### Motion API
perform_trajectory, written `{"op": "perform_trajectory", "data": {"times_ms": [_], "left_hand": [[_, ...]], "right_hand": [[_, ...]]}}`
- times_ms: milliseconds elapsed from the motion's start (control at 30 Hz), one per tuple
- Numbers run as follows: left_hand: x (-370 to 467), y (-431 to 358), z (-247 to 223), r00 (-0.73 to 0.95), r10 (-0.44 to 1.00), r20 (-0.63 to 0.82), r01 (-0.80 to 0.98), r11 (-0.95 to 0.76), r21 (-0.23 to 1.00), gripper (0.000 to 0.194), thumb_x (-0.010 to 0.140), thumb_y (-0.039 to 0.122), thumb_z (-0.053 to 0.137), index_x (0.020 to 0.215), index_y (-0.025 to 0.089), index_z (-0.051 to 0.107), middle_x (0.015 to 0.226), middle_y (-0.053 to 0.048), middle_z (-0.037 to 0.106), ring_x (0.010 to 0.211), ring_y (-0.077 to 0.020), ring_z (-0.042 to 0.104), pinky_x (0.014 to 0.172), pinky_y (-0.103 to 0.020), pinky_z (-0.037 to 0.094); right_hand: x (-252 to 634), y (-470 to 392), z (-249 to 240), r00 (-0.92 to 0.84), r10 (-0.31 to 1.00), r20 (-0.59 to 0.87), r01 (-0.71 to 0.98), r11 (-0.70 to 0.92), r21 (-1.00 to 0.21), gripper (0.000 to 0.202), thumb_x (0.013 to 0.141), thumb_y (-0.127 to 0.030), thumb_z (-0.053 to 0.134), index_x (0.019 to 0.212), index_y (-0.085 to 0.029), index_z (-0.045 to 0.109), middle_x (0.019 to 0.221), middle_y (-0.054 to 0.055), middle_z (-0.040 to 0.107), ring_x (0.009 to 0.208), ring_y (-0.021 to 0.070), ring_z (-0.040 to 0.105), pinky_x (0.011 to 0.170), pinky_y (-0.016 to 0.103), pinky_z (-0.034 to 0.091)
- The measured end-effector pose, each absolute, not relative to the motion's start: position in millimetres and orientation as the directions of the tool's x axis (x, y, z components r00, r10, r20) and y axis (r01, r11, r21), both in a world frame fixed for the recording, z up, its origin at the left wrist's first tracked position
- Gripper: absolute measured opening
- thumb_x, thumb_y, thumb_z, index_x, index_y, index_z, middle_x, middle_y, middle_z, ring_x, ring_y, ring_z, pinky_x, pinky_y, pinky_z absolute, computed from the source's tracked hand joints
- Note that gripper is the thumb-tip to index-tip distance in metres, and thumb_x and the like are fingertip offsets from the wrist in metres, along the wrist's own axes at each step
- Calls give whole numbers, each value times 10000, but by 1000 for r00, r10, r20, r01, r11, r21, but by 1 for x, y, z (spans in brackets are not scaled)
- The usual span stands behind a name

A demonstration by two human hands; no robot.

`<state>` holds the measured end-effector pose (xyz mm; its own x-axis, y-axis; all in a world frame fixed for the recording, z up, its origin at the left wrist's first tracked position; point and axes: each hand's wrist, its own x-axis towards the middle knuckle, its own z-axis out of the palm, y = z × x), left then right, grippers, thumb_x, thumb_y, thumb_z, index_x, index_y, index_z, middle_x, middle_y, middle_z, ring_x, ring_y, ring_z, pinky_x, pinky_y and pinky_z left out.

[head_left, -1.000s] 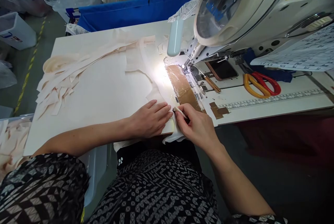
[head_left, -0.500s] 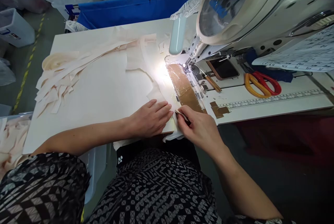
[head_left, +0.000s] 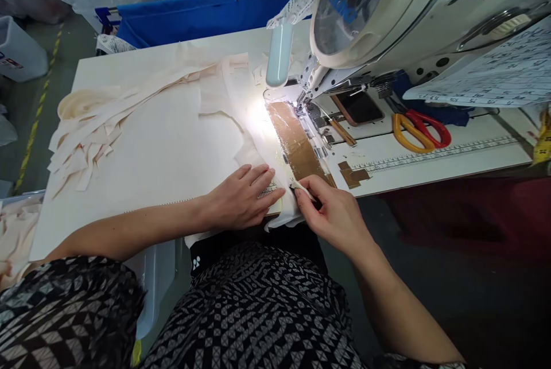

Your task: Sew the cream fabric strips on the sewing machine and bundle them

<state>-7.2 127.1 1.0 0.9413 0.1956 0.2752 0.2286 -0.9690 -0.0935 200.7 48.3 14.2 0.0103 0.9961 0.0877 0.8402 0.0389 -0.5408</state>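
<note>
My left hand [head_left: 246, 197] lies flat near the table's front edge, fingers stretched and slightly apart, beside a printed ruler strip. Just to its right, my right hand [head_left: 333, 211] pinches the edge of a pale cream fabric piece [head_left: 284, 218] between thumb and fingers. The fabric hangs over the table's front edge, and some of it is hidden behind my hands. Farther back, a cream fabric piece [head_left: 215, 96] reaches toward the lit needle area of the sewing machine [head_left: 357, 7]. Brown tape [head_left: 297, 142] covers the machine bed in front of the needle.
Cream fabric strips [head_left: 92, 142] lie at the table's left. Right of the needle are a wooden-handled tool [head_left: 343, 132], a phone [head_left: 359, 108] and red-and-yellow scissors [head_left: 415, 131]. A blue cloth barrier [head_left: 206, 13] runs along the back. Plastic bins [head_left: 21, 50] stand on the floor.
The fingers of my left hand have spread and drawn slightly left, uncovering the ruler strip. My right hand still pinches the fabric edge. The whole view has shifted a little.
</note>
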Motion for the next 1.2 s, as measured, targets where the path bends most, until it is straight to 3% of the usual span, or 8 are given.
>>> {"op": "perform_trajectory", "data": {"times_ms": [267, 433, 800, 967, 1200], "left_hand": [[-7, 127, 3, 946, 206, 251, 238, -966, -104, 413, 970, 367, 479, 1323, 157, 526, 1302, -202, 569, 1230, -335, 516, 953, -421, 435], [-7, 126, 3, 951, 207, 229, 237, -965, -112, 419, 969, 372, 470, 1330, 166, 524, 1317, -204, 565, 1227, -346, 520, 941, -426, 436], [-16, 149, 6, 906, 359, 224, 393, -910, -135, 386, 993, 342, 447, 1293, 129, 564, 1336, -197, 564, 1250, -331, 509, 1024, -491, 398], [-12, 147, 5, 942, 258, 213, 280, -957, -79, 398, 1017, 293, 395, 1311, 76, 554, 1361, -151, 577, 1312, -260, 466, 1106, -449, 358], [-9, 140, 0, 936, 266, 230, 294, -951, -98, 411, 1003, 311, 419, 1313, 85, 567, 1349, -154, 591, 1289, -277, 494, 1078, -482, 378]], "right_hand": [[196, 53, 15, -37, 995, 95, 911, 72, -406, 153, 902, -292, 439, 791, -227, 522, 540, -24, 560, 451, 144, 485, 488, 264, 249], [201, 44, 24, -161, 984, 81, 934, 178, -311, 183, 901, -260, 414, 726, -233, 459, 520, -24, 528, 439, 137, 443, 483, 271, 216], [200, 86, 20, -156, 987, 45, 906, 161, -391, 148, 883, -297, 427, 750, -239, 453, 561, -8, 549, 495, 159, 473, 514, 282, 232], [194, 97, 20, -167, 984, 65, 894, 179, -411, 182, 888, -297, 424, 716, -240, 431, 526, -21, 494, 470, 147, 433, 517, 287, 221], [195, 96, 23, -221, 975, 35, 912, 219, -346, 171, 864, -272, 421, 695, -241, 422, 526, -7, 503, 490, 157, 439, 519, 293, 204]]}}
